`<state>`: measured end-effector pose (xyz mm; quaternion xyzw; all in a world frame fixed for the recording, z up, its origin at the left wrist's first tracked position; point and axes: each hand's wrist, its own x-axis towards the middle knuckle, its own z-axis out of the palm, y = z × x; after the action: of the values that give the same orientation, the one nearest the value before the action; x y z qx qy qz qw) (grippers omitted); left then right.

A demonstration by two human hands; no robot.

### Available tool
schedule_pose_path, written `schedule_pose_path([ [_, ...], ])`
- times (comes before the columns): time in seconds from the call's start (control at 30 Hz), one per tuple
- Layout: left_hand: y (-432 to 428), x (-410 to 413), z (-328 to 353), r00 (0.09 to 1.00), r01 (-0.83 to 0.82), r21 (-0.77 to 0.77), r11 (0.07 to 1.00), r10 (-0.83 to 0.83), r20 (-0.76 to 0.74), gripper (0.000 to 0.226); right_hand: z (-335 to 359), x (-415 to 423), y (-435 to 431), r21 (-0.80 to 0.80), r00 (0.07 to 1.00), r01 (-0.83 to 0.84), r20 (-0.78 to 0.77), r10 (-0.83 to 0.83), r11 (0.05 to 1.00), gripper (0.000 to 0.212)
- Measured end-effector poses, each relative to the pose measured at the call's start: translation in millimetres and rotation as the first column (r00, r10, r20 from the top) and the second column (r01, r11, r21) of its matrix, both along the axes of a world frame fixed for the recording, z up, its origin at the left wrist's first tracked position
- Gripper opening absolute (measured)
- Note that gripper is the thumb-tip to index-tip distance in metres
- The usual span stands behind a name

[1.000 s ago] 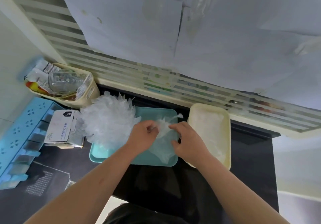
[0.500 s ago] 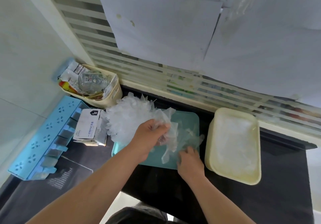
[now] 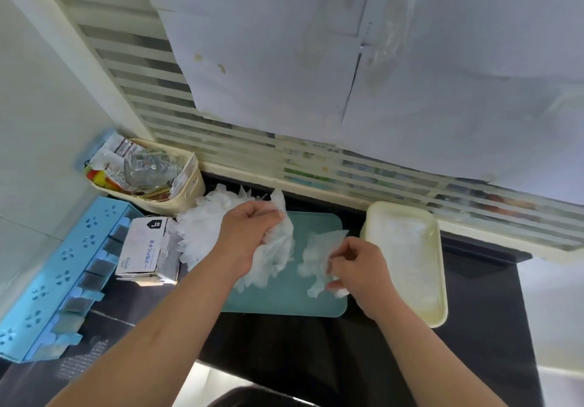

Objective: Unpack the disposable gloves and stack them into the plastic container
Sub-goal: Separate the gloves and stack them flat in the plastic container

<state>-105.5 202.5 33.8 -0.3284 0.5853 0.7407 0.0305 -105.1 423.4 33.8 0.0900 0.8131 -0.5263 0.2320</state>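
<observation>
So the gloves (image 3: 202,226) are mostly 1 big fluffy heap hanging over the tray's (image 3: 284,299) left edge. The left hand (image 3: 249,233) is over the tray's back-left corner, fingers curled round a clump (image 3: 275,248) pulled up off that heap. I'd guess it's holding the clump up so that 1 glove can be peeled away without dragging the rest along.

The right hand (image 3: 357,267) is over the tray's right half, pinching a single glove (image 3: 319,255) between thumb and fingertips, with the rest of it trailing down onto the tray. The 2 hands are apart, so that glove looks free of the clump.

The container (image 3: 443,280) sits just off the tray's right edge, right beside the hand that does the dropping (makes sense, short trip). There's pale film inside it, probably gloves already stacked, though I can't tell how many. With that much heap left, I'd say the job is nowhere near done.

Left of the tray is the opened glove box (image 3: 142,248), lying near the heap. Behind the box, off the tray's back-left corner, there's a cream basket (image 3: 189,192) of packets, and farther left a blue rack (image 3: 47,280).
</observation>
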Motion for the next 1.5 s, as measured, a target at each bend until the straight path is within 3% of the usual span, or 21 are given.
schedule_pose_path([
  [0.1,11.5,-13.8,14.3,0.993,-0.100,0.305,0.947,0.112,-0.024,0.019,28.4,-8.7,29.7,-0.226,0.998,0.055,0.021,-0.051,0.973,0.020],
  [0.23,36.1,-23.6,22.5,0.997,0.040,0.312,0.949,-0.016,-0.081,0.024,46.0,-18.6,65.8,-0.362,0.998,0.012,0.060,0.010,0.932,0.008],
  [0.3,57.2,-25.7,26.6,0.987,0.143,0.276,0.951,-0.117,-0.109,0.025,53.4,-23.9,86.9,-0.326,0.998,-0.058,0.012,0.065,0.943,0.002],
  [0.4,88.0,-29.7,35.6,0.950,0.307,0.203,0.930,-0.287,-0.124,0.021,71.5,-32.3,115.3,-0.278,0.945,-0.322,-0.031,0.326,0.905,0.003],
  [0.5,119.1,-30.4,40.6,0.860,0.511,0.190,0.838,-0.495,-0.125,0.022,91.3,-39.2,128.2,-0.146,0.857,-0.515,-0.047,0.514,0.845,0.005],
  [0.63,160.3,-20.9,41.0,0.786,0.614,0.331,0.716,-0.593,-0.175,0.032,93.4,-52.4,134.9,0.100,0.879,-0.394,-0.249,0.407,0.914,0.011],
  [0.77,171.7,-12.2,33.5,0.875,0.468,0.422,0.776,-0.473,-0.099,0.026,75.7,-62.3,149.1,0.213,0.897,-0.280,-0.290,0.334,0.936,0.015],
  [0.83,171.3,-12.7,25.2,0.877,0.471,0.347,0.811,-0.474,-0.081,0.027,71.2,-63.1,157.6,0.196,0.897,-0.344,-0.222,0.383,0.918,0.017],
  [0.97,177.7,-22.8,13.8,0.848,0.530,0.009,0.848,-0.530,0.031,0.015,65.9,-58.7,178.4,0.067,0.833,-0.553,0.009,0.553,0.831,0.012],
  [1.17,190.7,-50.2,23.1,0.590,0.805,0.062,0.590,-0.807,0.016,0.011,60.4,-52.1,201.1,-0.092,0.725,-0.668,0.142,0.674,0.738,0.009],
  [1.23,197.2,-66.8,15.7,0.559,0.829,-0.100,0.551,-0.823,0.102,0.012,60.2,-52.0,208.1,-0.135,0.726,-0.654,0.164,0.667,0.745,0.011],
  [1.4,215.6,-96.9,-33.2,0.661,0.676,-0.567,0.471,-0.727,0.185,0.010,44.1,-56.1,218.3,-0.048,0.825,-0.545,0.148,0.546,0.837,0.005],
  [1.5,217.1,-104.3,-54.8,0.715,0.582,-0.684,0.439,-0.678,0.173,0.018,27.1,-63.4,210.3,0.058,0.891,-0.449,0.106,0.441,0.892,0.007],
])
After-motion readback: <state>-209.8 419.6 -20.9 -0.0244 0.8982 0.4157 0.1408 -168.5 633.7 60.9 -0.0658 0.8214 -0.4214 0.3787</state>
